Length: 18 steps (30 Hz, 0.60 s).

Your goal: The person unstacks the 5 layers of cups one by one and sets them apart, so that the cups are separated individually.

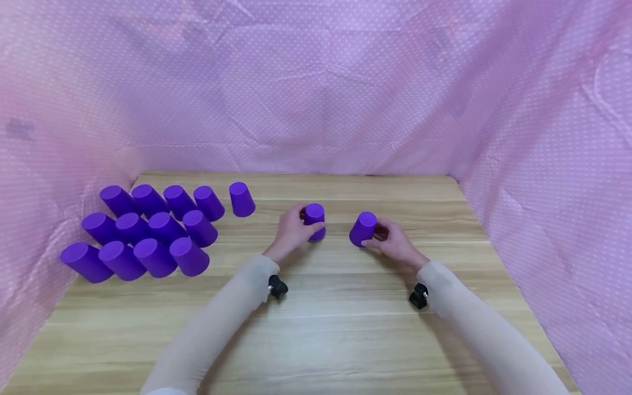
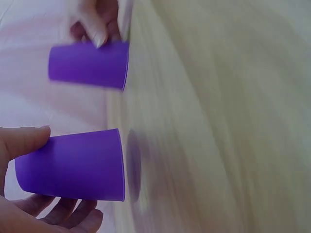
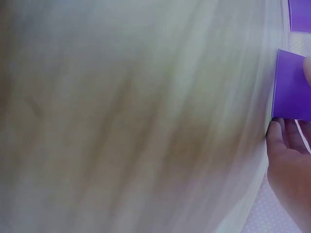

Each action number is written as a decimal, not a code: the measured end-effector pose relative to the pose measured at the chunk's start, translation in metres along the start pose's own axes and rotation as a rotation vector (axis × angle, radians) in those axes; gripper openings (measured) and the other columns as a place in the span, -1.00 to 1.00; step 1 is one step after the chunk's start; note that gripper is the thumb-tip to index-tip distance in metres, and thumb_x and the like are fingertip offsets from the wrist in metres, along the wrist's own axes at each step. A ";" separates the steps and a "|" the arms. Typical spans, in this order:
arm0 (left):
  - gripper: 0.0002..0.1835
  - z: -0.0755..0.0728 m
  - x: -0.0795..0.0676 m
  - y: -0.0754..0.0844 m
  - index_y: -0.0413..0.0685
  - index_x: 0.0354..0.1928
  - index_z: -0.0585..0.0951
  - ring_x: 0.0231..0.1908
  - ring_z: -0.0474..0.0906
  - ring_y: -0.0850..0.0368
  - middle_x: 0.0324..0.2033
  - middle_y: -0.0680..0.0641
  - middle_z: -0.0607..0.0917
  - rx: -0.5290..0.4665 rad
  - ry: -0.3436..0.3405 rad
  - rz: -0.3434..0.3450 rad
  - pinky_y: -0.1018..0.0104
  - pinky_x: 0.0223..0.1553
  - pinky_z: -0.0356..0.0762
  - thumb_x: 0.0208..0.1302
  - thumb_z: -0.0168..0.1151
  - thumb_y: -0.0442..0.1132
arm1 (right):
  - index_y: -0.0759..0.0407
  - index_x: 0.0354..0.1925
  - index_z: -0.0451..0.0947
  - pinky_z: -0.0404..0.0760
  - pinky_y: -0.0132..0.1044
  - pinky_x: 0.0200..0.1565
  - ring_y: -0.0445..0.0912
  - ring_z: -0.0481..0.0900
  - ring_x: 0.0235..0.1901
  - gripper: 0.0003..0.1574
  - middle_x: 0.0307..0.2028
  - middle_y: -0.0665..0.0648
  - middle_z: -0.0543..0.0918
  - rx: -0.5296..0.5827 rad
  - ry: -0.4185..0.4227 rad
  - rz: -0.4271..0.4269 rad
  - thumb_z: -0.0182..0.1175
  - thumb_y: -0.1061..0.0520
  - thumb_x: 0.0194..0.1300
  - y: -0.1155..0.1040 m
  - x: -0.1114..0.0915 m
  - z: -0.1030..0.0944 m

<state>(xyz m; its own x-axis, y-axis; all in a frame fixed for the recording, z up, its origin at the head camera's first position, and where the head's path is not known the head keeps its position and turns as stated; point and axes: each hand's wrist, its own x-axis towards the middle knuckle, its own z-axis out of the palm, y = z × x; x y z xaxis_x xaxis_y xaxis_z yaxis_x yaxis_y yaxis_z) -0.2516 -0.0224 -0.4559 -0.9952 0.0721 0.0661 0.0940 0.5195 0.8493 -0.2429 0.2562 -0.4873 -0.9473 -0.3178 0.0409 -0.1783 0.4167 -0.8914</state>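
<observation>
My left hand [image 1: 290, 235] holds a purple cup [image 1: 314, 213] near the middle of the table. This cup is upside down, thumb on one side and fingers on the other. In the left wrist view a narrow gap shows between the rim of this cup [image 2: 73, 167] and its dark reflection on the wood. To its right, my right hand [image 1: 397, 246] grips a second upside-down purple cup [image 1: 364, 226] from the right side. The two cups stand apart. At the edge of the right wrist view, fingers curl around the second cup [image 3: 291, 87], partly cut off.
Several upside-down purple cups [image 1: 157, 258] stand in three rows on the left of the wooden table [image 1: 316, 329]. One more cup [image 1: 242, 200] is apart at the right of the back row. Pink dotted cloth [image 1: 316, 88] hangs behind and at both sides.
</observation>
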 end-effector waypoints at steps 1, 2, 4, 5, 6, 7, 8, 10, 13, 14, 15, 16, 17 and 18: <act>-0.38 -0.007 0.000 -0.004 -0.18 0.12 0.50 -0.01 0.53 -0.03 -0.05 -0.16 0.62 0.008 0.006 -0.008 0.14 0.06 0.47 0.03 0.49 -0.13 | 0.37 0.12 0.44 0.46 -0.11 0.13 0.14 0.52 0.05 -0.33 0.01 0.32 0.57 -0.002 0.006 0.008 0.44 0.25 0.05 0.000 0.000 0.000; -0.37 -0.014 0.000 -0.007 -0.20 0.14 0.49 -0.01 0.52 -0.05 -0.03 -0.18 0.62 0.015 0.008 -0.016 0.12 0.07 0.47 0.04 0.48 -0.12 | 0.37 0.12 0.44 0.46 -0.12 0.13 0.13 0.52 0.05 -0.33 0.01 0.32 0.58 -0.005 0.010 0.012 0.44 0.25 0.05 0.000 -0.001 0.000; -0.35 -0.030 0.000 -0.014 -0.22 0.17 0.47 0.01 0.52 -0.09 -0.01 -0.22 0.61 0.031 0.014 -0.031 0.10 0.08 0.46 0.06 0.46 -0.12 | 0.38 0.14 0.43 0.46 -0.12 0.13 0.14 0.52 0.05 -0.31 0.01 0.32 0.57 -0.012 0.009 0.013 0.44 0.24 0.06 0.000 -0.001 -0.001; -0.35 -0.038 0.000 -0.018 -0.24 0.17 0.47 0.01 0.52 -0.11 -0.01 -0.24 0.60 0.038 0.020 -0.036 0.09 0.08 0.46 0.07 0.46 -0.13 | 0.38 0.14 0.43 0.46 -0.12 0.13 0.13 0.52 0.05 -0.31 0.01 0.32 0.57 -0.012 0.010 0.014 0.45 0.24 0.05 0.000 -0.001 0.000; -0.36 -0.047 -0.001 -0.021 -0.26 0.17 0.47 0.01 0.52 -0.12 -0.01 -0.26 0.60 0.051 0.026 -0.044 0.08 0.07 0.47 0.08 0.45 -0.14 | 0.39 0.14 0.43 0.46 -0.12 0.13 0.14 0.52 0.05 -0.31 0.01 0.33 0.57 -0.010 0.008 0.012 0.45 0.24 0.05 0.000 -0.001 0.000; -0.36 -0.054 -0.002 -0.025 -0.27 0.17 0.47 0.00 0.53 -0.13 -0.02 -0.27 0.60 0.064 0.034 -0.051 0.07 0.07 0.47 0.08 0.44 -0.14 | 0.38 0.13 0.43 0.46 -0.12 0.13 0.13 0.53 0.04 -0.30 0.01 0.33 0.58 -0.011 0.009 0.012 0.45 0.24 0.05 0.000 -0.001 0.000; -0.36 -0.062 -0.003 -0.028 -0.28 0.17 0.46 0.00 0.53 -0.14 -0.02 -0.28 0.60 0.069 0.037 -0.060 0.06 0.06 0.48 0.09 0.44 -0.14 | 0.39 0.13 0.43 0.46 -0.11 0.13 0.14 0.53 0.04 -0.30 0.01 0.34 0.57 -0.010 0.004 0.009 0.45 0.25 0.05 0.000 0.000 0.000; -0.36 -0.075 -0.006 -0.033 -0.29 0.18 0.45 0.00 0.52 -0.14 -0.01 -0.29 0.59 0.079 0.048 -0.089 0.05 0.05 0.48 0.10 0.43 -0.15 | 0.40 0.13 0.43 0.46 -0.09 0.13 0.14 0.53 0.04 -0.30 0.00 0.34 0.58 -0.013 -0.001 0.007 0.46 0.25 0.04 0.000 0.000 0.000; -0.34 -0.091 -0.011 -0.040 -0.30 0.21 0.41 0.02 0.51 -0.15 0.02 -0.30 0.57 0.068 0.058 -0.135 0.04 0.07 0.46 0.12 0.41 -0.16 | 0.38 0.13 0.43 0.46 -0.10 0.13 0.13 0.53 0.03 -0.30 0.00 0.32 0.58 -0.005 -0.010 0.006 0.46 0.24 0.03 0.001 0.001 -0.001; -0.34 -0.095 -0.013 -0.042 -0.32 0.23 0.39 0.03 0.50 -0.16 0.04 -0.30 0.55 0.059 0.058 -0.150 0.04 0.09 0.45 0.14 0.40 -0.17 | 0.38 0.13 0.43 0.46 -0.10 0.13 0.13 0.54 0.03 -0.30 0.00 0.31 0.58 -0.003 -0.014 0.006 0.46 0.24 0.03 0.001 0.001 -0.001; -0.33 -0.098 -0.015 -0.043 -0.32 0.24 0.37 0.04 0.49 -0.16 0.05 -0.31 0.54 0.057 0.061 -0.166 0.03 0.10 0.44 0.15 0.38 -0.17 | 0.37 0.12 0.43 0.46 -0.11 0.13 0.12 0.54 0.03 -0.30 0.00 0.30 0.58 0.001 -0.017 0.007 0.46 0.24 0.03 0.001 0.002 -0.001; -0.33 -0.101 -0.016 -0.045 -0.33 0.25 0.35 0.05 0.48 -0.17 0.07 -0.32 0.53 0.057 0.062 -0.179 0.02 0.11 0.43 0.17 0.36 -0.18 | 0.37 0.12 0.43 0.46 -0.11 0.13 0.11 0.54 0.03 -0.30 0.00 0.30 0.58 0.000 -0.020 0.006 0.46 0.23 0.03 0.001 0.002 -0.001; -0.33 -0.104 -0.018 -0.047 -0.33 0.26 0.34 0.06 0.47 -0.18 0.08 -0.32 0.52 0.064 0.066 -0.193 0.02 0.12 0.42 0.19 0.35 -0.17 | 0.37 0.12 0.43 0.46 -0.11 0.13 0.11 0.54 0.02 -0.30 0.00 0.30 0.58 -0.001 -0.026 0.003 0.46 0.23 0.04 0.001 0.002 -0.002; -0.33 -0.106 -0.019 -0.048 -0.33 0.27 0.32 0.07 0.46 -0.18 0.09 -0.33 0.51 0.070 0.067 -0.203 0.01 0.13 0.41 0.21 0.33 -0.18 | 0.36 0.12 0.44 0.47 -0.12 0.12 0.10 0.55 0.02 -0.31 0.00 0.29 0.59 -0.002 -0.026 0.006 0.46 0.22 0.03 0.001 0.002 -0.002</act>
<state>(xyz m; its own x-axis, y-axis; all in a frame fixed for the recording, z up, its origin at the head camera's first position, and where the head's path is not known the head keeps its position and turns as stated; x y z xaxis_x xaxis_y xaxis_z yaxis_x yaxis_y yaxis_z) -0.2402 -0.1392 -0.4424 -0.9932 -0.0959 -0.0657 -0.1092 0.5759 0.8102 -0.2453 0.2574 -0.4875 -0.9409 -0.3378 0.0240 -0.1736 0.4203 -0.8906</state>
